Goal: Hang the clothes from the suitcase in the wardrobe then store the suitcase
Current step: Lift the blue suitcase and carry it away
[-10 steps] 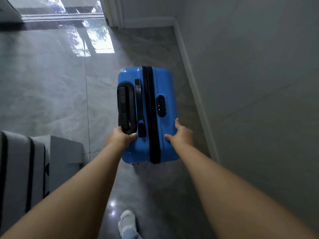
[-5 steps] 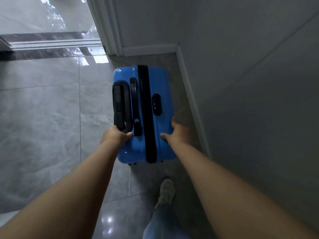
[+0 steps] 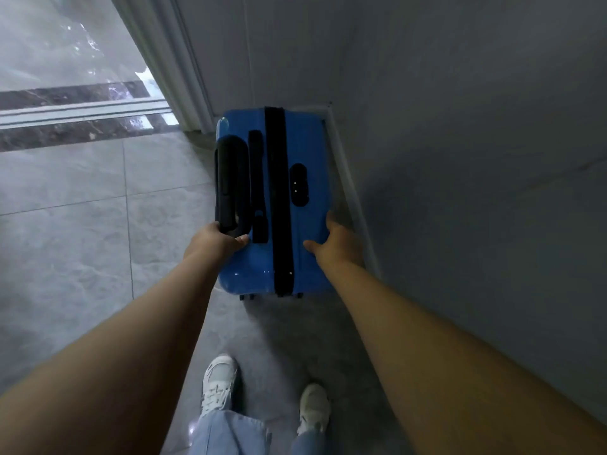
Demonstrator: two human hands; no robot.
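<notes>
A blue hard-shell suitcase [image 3: 305, 152] stands upright on its wheels in the corner, seen from above, zipped shut with a black zip band down its middle. Its far end sits against the back wall and its right side is close to the skirting. My left hand [image 3: 213, 239] grips the near end of the black pull handle [image 3: 230, 182] on the suitcase top. My right hand [image 3: 335, 243] holds the near right edge of the top, fingers over the side. No clothes or wardrobe are in view.
A grey wall [image 3: 460, 159] runs along the right with a white skirting board [image 3: 348, 178]. A white door frame [image 3: 170, 64] stands left of the corner, with a dark threshold strip [image 3: 65, 93]. Glossy grey floor tiles [image 3: 82, 224] spread left. My two shoes [image 3: 218, 382] stand behind the suitcase.
The suitcase has rolled forward along the wall into the corner beside the door frame. I have stepped after it, and both hands kept their hold.
</notes>
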